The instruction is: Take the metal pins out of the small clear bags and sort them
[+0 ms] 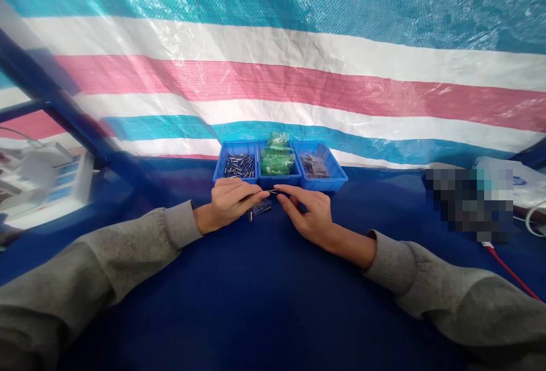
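Note:
My left hand (232,200) is closed, pinching a thin metal piece (270,191) between thumb and index finger. From the other side, my right hand (309,213) has its thumb and index finger at the same piece's other end. The piece is too small to identify. Beneath the hands, on the dark blue tabletop (264,291), lie a metal pin (251,216) and a small clear packet (262,207), partly covered by the left fingers. Just behind stands a blue bin (220,174) holding many metal pins (240,165).
Beside it, a middle blue bin (279,180) holds green packets (277,160); a right blue bin (336,173) holds clear packets (314,164). Striped sheeting (273,81) hangs behind. At right are a blurred dark object (469,203), a red cable (512,271) and white packaging (529,183).

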`<state>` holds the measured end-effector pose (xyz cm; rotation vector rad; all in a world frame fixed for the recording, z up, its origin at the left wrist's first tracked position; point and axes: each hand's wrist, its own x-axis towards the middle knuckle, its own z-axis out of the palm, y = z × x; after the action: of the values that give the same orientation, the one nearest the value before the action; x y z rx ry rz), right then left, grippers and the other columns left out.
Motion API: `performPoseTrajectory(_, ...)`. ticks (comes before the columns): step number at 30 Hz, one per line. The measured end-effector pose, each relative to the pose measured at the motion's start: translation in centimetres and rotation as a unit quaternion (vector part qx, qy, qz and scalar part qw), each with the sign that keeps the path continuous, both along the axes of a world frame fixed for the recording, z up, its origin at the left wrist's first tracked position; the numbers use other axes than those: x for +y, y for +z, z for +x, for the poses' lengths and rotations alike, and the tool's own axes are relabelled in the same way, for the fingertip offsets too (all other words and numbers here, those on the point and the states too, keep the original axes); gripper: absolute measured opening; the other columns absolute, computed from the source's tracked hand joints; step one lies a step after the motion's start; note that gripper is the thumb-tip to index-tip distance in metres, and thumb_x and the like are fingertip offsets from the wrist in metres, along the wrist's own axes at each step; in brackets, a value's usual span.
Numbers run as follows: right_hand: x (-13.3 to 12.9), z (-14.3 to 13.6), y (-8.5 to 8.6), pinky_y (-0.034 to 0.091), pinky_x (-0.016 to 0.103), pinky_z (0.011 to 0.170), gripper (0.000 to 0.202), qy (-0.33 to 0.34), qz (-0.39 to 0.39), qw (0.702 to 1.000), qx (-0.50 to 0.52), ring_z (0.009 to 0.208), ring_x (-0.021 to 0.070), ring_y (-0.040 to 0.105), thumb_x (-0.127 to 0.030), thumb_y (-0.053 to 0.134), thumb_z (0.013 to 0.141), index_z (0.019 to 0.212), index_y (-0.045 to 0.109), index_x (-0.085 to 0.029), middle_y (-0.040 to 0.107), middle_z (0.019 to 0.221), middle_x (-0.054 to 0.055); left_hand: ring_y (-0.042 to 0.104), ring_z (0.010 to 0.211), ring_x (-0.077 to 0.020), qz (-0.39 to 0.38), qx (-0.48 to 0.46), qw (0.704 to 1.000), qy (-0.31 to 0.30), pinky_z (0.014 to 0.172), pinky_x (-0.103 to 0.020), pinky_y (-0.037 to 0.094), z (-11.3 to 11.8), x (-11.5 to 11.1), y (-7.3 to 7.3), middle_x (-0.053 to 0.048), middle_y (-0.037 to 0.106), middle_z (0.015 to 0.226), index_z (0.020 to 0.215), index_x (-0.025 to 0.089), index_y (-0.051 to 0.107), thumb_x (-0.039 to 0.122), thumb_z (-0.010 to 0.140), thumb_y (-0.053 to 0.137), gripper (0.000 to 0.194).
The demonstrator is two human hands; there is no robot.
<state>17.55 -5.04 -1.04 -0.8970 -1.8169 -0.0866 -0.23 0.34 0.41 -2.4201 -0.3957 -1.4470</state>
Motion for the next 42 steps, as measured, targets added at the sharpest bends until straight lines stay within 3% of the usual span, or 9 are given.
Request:
performPoseTrajectory(24,-0.26,0.32,0.03,0.042,0.019,0.042,0.023,0.015,-0.003,1.0,0.007,0.037,0.0062,0.046,-0.018,0.046,0.087,0.102,0.064,-0.014,0.067,0.061,0.001,0.057,0.044,-0.0071,-0.013,-0.021,1.0,-0.015,0.048,-0.017,0.043,0.03,0.17,-0.11,0.002,0.062,0.051,0.065,0.013,0.061,0.022,0.082,0.06,0.019)
performPoseTrajectory(42,-0.16,0.28,0.0,0.04,0.018,0.043,0.024,0.046,0.001,0.999,-0.001,0.037,0.0055,0.044,-0.015,0.047,0.086,0.103,0.063,-0.01,0.063,0.055,-0.001,0.053,0.042,-0.006,-0.015,0.001,0.999,-0.033,0.048,-0.017,0.041,-0.1,0.24,-0.26,0.002,0.06,0.049,0.065,0.013,0.061,0.024,0.082,0.06,0.021)
